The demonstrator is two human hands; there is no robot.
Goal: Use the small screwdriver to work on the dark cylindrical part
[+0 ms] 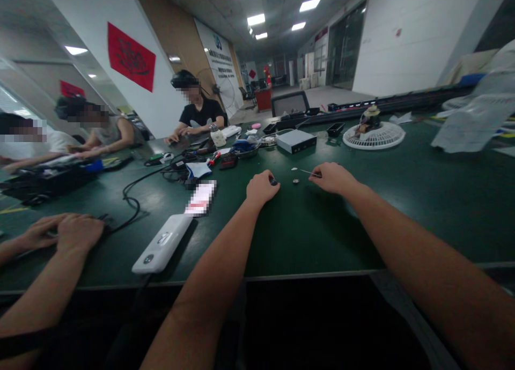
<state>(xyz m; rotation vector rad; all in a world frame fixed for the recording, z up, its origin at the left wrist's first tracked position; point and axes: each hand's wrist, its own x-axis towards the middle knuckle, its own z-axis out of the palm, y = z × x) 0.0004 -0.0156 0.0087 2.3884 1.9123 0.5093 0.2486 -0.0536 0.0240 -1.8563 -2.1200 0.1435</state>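
Note:
My left hand (262,187) rests on the green table, its fingers closed round a small dark object (273,181) whose kind I cannot make out. Across from it, my right hand (330,178) pinches a thin metal tool with a slim shaft (308,172), like tweezers or a fine screwdriver, pointing left. Between the hands lie a small round metallic part (296,182) and a small pale flat piece (294,169). Neither of these two is touched by a hand.
A white power bank (163,244) and a lit phone (201,198) lie left of my arm. Beyond stand a silver box-shaped drive (296,141) and a white fan grille (374,135). Cables and tools crowd the back left. A neighbour's hands (78,233) work at far left; other people sit beyond.

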